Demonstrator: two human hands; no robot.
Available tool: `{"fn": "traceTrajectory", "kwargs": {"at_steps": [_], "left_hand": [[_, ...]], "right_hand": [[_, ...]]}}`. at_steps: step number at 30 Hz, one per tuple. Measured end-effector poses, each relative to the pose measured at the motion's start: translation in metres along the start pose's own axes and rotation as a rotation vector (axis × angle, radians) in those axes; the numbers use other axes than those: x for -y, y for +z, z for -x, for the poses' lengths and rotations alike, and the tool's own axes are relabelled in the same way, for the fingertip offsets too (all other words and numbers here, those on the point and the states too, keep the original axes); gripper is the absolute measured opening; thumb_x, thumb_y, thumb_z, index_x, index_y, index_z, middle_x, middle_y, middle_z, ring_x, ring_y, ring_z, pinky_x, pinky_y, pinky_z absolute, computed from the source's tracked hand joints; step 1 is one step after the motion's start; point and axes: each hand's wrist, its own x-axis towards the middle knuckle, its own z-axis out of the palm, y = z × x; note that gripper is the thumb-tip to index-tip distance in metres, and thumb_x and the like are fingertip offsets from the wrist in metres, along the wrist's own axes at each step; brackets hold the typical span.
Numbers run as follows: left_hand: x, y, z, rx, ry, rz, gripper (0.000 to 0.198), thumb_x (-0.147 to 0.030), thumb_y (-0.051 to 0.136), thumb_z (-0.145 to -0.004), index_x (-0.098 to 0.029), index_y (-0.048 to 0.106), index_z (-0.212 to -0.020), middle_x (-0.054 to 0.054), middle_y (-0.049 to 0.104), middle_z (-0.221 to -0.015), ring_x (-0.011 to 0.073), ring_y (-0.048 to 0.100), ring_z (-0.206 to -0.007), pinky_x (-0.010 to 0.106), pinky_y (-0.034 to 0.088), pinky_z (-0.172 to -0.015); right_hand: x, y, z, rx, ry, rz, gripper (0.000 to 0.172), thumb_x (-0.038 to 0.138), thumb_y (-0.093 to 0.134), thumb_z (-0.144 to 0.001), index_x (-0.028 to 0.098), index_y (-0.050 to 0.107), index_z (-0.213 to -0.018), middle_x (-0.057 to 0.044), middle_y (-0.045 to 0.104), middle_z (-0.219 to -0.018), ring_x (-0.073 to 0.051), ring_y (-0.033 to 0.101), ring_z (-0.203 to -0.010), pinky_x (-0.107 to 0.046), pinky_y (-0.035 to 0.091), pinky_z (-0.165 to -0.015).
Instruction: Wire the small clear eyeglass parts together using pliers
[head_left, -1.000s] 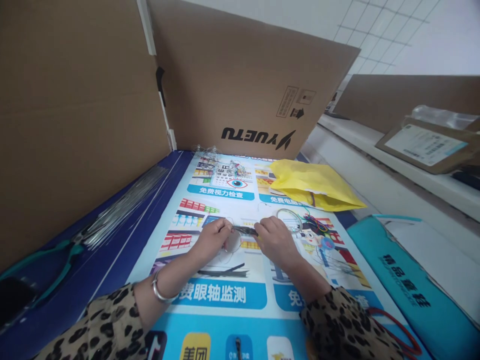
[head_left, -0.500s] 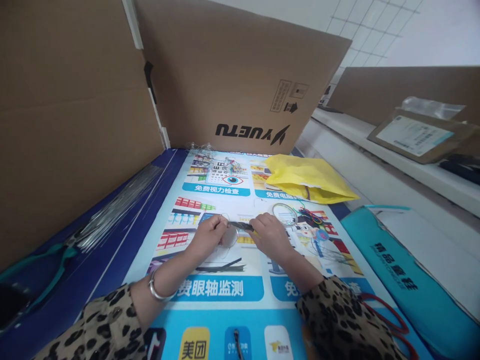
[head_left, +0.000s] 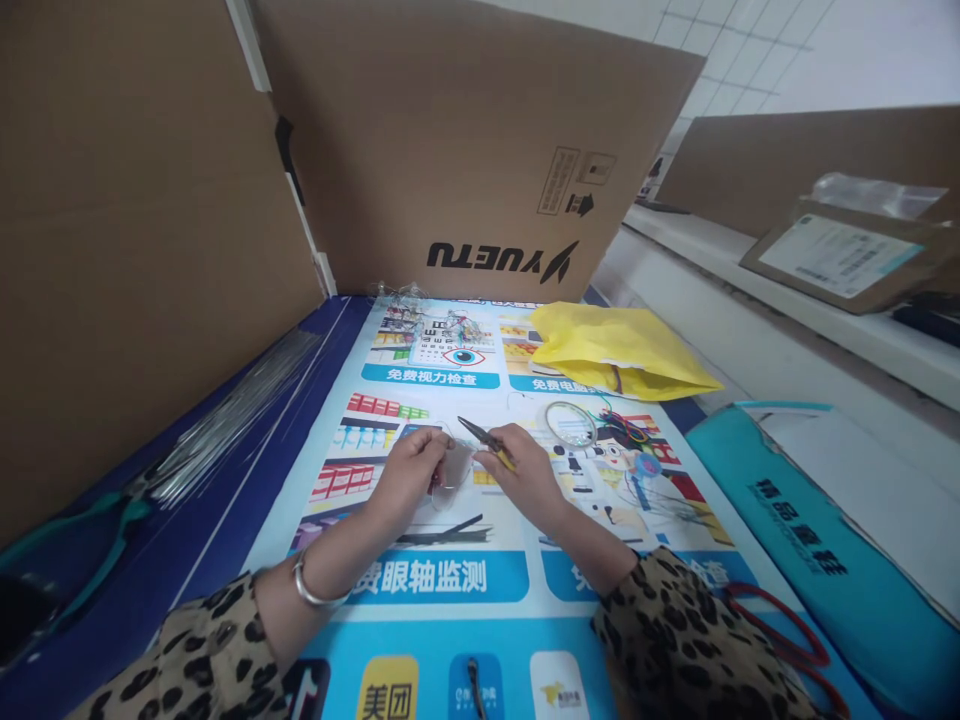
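Observation:
My right hand [head_left: 525,478] is closed around needle-nose pliers [head_left: 486,440] with yellow handles. Their dark, narrow jaws point up and to the left. Across from it, my left hand [head_left: 411,478] is closed in a pinch, its fingertips just short of the pliers' jaws. A thin wire loop shows faintly at those fingers; its ends are too fine to follow. Both hands are over a printed mat [head_left: 420,635] on the table. Beyond my right hand lies a round coil of fine wire [head_left: 551,425].
A bundle of straight wires [head_left: 225,430] and teal-handled pliers [head_left: 124,530] lie at left. Coloured cords [head_left: 630,430], a yellow bag [head_left: 615,345], a teal box [head_left: 795,520] and red handles [head_left: 787,630] are at right. Tangled wire [head_left: 457,330] lies before a cardboard wall [head_left: 472,150].
The pliers' jaws have come away from my left fingers and now tilt upward. My right hand has shifted slightly left; the left hand stays closed.

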Motion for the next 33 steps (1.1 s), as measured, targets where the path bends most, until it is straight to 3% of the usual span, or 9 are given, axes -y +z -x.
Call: {"fn": "traceTrajectory", "kwargs": {"at_steps": [17, 26, 33], "left_hand": [[0.001, 0.002, 0.003, 0.033, -0.047, -0.017, 0.023, -0.039, 0.049, -0.075, -0.018, 0.054, -0.071, -0.005, 0.045, -0.042, 0.0077, 0.04, -0.037, 0.019, 0.028, -0.037], [0.001, 0.007, 0.007, 0.12, -0.061, -0.027, 0.023, -0.04, 0.048, -0.077, -0.017, 0.05, -0.071, -0.005, 0.047, -0.044, 0.0072, 0.041, -0.038, 0.016, 0.029, -0.036], [0.0, 0.011, 0.01, 0.079, -0.096, 0.023, 0.024, -0.042, 0.05, -0.075, -0.017, 0.05, -0.073, -0.004, 0.048, -0.043, 0.008, 0.042, -0.037, 0.016, 0.029, -0.035]], "right_hand": [[-0.004, 0.001, 0.002, 0.016, -0.019, -0.021, 0.019, 0.034, 0.058, -0.077, 0.019, 0.055, -0.089, -0.005, 0.059, -0.083, -0.017, 0.054, -0.081, -0.029, 0.044, -0.073], [0.005, -0.006, -0.001, 0.114, 0.298, -0.362, 0.013, 0.032, 0.055, -0.076, 0.021, 0.06, -0.079, 0.001, 0.061, -0.075, -0.015, 0.057, -0.073, -0.026, 0.043, -0.068], [0.009, -0.009, -0.003, 0.121, 0.363, -0.525, 0.012, 0.031, 0.055, -0.074, 0.019, 0.058, -0.073, 0.003, 0.056, -0.066, -0.012, 0.051, -0.066, -0.024, 0.041, -0.063]]}}
